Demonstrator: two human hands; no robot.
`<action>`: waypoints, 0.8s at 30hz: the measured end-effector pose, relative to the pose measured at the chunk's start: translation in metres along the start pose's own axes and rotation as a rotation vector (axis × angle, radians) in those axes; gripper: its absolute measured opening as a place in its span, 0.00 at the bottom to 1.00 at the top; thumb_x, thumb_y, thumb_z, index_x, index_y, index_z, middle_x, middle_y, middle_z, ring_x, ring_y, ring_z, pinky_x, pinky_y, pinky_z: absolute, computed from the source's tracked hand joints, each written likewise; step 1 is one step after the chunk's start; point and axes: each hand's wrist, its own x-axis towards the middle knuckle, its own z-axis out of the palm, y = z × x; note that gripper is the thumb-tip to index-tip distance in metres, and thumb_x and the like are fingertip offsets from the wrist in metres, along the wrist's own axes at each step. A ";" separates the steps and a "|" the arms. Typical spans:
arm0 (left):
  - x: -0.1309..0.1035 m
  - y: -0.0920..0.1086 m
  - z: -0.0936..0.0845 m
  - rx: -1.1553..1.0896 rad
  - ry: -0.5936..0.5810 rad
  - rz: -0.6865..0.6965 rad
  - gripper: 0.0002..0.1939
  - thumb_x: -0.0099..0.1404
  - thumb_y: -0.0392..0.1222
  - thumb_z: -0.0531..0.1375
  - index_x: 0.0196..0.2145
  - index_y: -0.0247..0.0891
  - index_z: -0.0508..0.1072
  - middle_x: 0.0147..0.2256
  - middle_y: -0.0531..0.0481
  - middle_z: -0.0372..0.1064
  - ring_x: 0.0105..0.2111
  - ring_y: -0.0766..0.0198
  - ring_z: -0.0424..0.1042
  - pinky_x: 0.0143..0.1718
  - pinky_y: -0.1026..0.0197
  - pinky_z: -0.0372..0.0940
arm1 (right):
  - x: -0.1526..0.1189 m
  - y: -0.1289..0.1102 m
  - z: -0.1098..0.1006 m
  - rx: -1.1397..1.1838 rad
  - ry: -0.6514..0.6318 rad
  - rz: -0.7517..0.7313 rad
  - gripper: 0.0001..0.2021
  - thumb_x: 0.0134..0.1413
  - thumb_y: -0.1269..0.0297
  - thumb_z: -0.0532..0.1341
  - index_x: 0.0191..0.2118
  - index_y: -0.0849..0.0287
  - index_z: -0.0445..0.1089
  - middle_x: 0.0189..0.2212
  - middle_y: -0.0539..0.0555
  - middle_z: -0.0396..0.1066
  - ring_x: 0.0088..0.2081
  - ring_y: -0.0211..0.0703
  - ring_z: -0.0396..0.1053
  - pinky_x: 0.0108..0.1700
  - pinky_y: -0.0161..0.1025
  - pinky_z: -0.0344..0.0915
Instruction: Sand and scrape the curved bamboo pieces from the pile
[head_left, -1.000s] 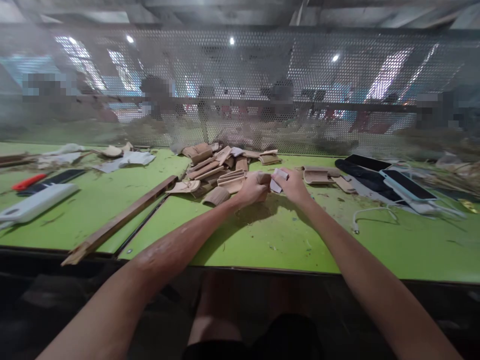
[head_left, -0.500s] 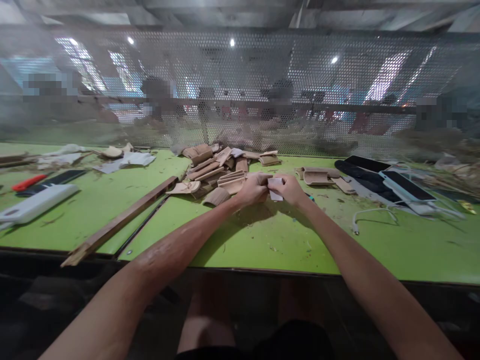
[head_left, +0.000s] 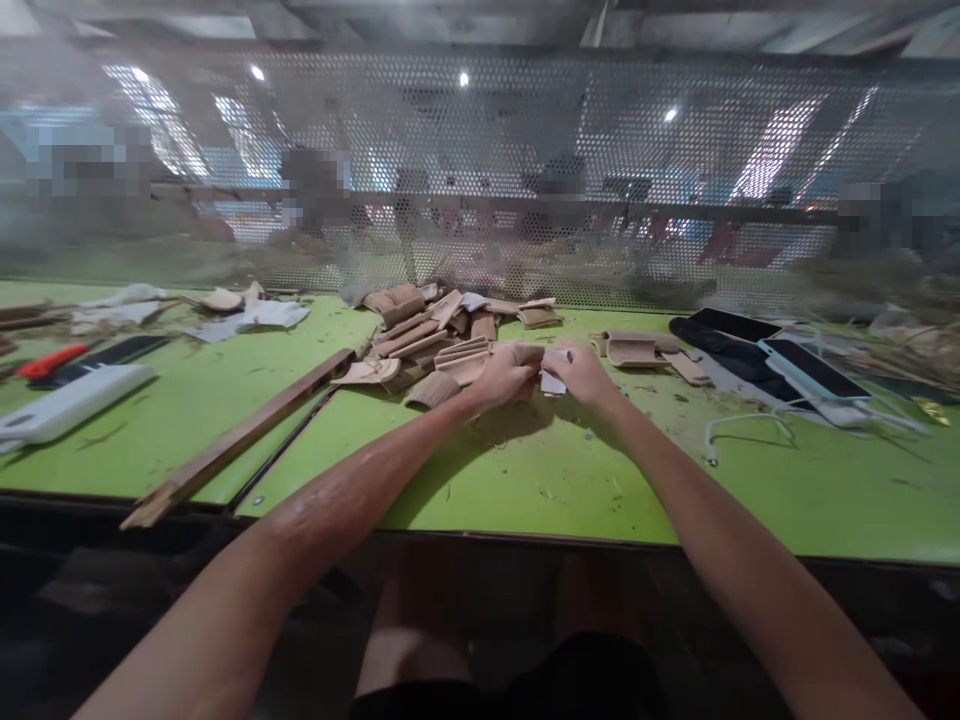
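My left hand (head_left: 501, 382) is closed on a curved tan piece (head_left: 529, 353) that looks like split bamboo or wood, above the green table. Close beside it, my right hand (head_left: 585, 376) pinches a small folded white sheet (head_left: 553, 382), perhaps paper or sandpaper. The sheet sits against the right end of the curved piece, though my fingers hide where they meet. A heap of similar curved pieces (head_left: 412, 325) lies behind and to the left of my hands. More such pieces (head_left: 640, 350) rest to the right.
On the left of the green table (head_left: 480, 490) lie a long wooden strip (head_left: 247, 430), a white long-handled object (head_left: 82, 400), and a red-handled tool (head_left: 56, 362). Phones (head_left: 814, 368) and a white cable (head_left: 750, 425) lie right. A perforated screen (head_left: 480, 240) stands behind.
My right hand has shifted slightly right with the white sheet, whose visible part now looks shorter and tilted. My left hand keeps its hold on the curved piece.
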 end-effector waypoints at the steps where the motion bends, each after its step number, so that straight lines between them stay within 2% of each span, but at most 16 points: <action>1: 0.000 -0.001 0.000 -0.001 0.001 0.001 0.06 0.57 0.33 0.55 0.28 0.34 0.72 0.28 0.51 0.71 0.30 0.64 0.68 0.37 0.62 0.64 | -0.001 0.000 -0.001 -0.007 0.001 0.005 0.09 0.50 0.60 0.59 0.22 0.55 0.63 0.25 0.51 0.66 0.32 0.44 0.63 0.37 0.42 0.58; 9: 0.001 -0.004 0.000 -0.053 -0.009 0.002 0.11 0.58 0.32 0.56 0.33 0.34 0.78 0.32 0.48 0.76 0.36 0.61 0.74 0.45 0.59 0.68 | 0.000 0.001 -0.006 0.042 0.025 -0.158 0.10 0.51 0.58 0.60 0.23 0.56 0.68 0.32 0.56 0.72 0.38 0.48 0.68 0.45 0.46 0.62; 15: 0.001 0.000 0.003 -0.074 -0.009 -0.065 0.11 0.58 0.31 0.58 0.35 0.31 0.79 0.33 0.45 0.78 0.37 0.59 0.76 0.43 0.58 0.70 | -0.001 -0.001 -0.006 0.003 0.107 -0.158 0.06 0.48 0.60 0.60 0.24 0.55 0.67 0.28 0.53 0.69 0.34 0.46 0.65 0.40 0.43 0.62; 21: 0.001 0.004 0.004 -0.146 -0.020 -0.033 0.16 0.54 0.29 0.55 0.37 0.31 0.79 0.33 0.45 0.78 0.36 0.60 0.76 0.45 0.56 0.71 | -0.007 -0.008 -0.006 0.050 0.044 -0.123 0.08 0.49 0.59 0.58 0.24 0.54 0.63 0.22 0.49 0.64 0.30 0.43 0.61 0.34 0.40 0.58; 24: -0.001 0.005 0.005 -0.137 -0.006 -0.076 0.13 0.52 0.30 0.56 0.34 0.31 0.77 0.29 0.47 0.75 0.32 0.60 0.73 0.39 0.59 0.70 | -0.009 -0.011 -0.007 0.079 0.040 -0.116 0.07 0.50 0.58 0.57 0.26 0.54 0.64 0.23 0.49 0.65 0.29 0.42 0.61 0.34 0.40 0.58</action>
